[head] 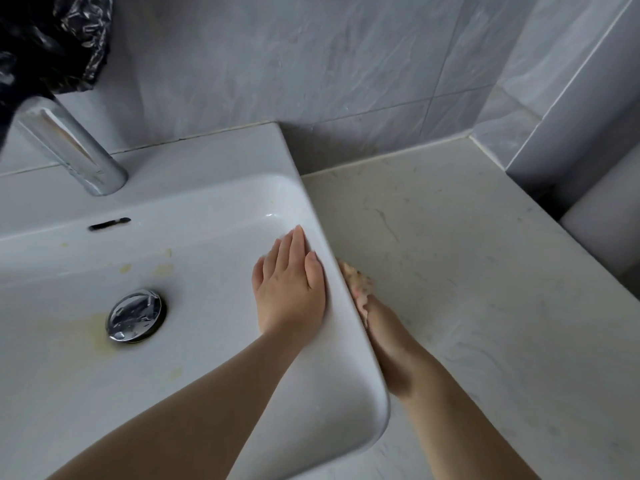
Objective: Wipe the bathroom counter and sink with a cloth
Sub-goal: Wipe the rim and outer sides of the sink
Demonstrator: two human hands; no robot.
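A white sink (194, 202) stands on a pale marble counter (467, 258); yellowish stains mark the basin around the chrome drain plug (135, 315). My left hand (289, 285) rests flat, fingers straight, on the inside of the sink's right wall near the rim. My right hand (386, 344) is low beside the sink's outer right wall, just above the counter. It holds a crumpled pinkish cloth (358, 285) against that wall. The sink's edge and the cloth hide its fingers.
A chrome faucet (72, 150) rises at the back left of the sink, with a black plastic bag (52, 39) above it. Grey tiled walls (311, 64) close the back and the right. The counter ends at a drop on the right.
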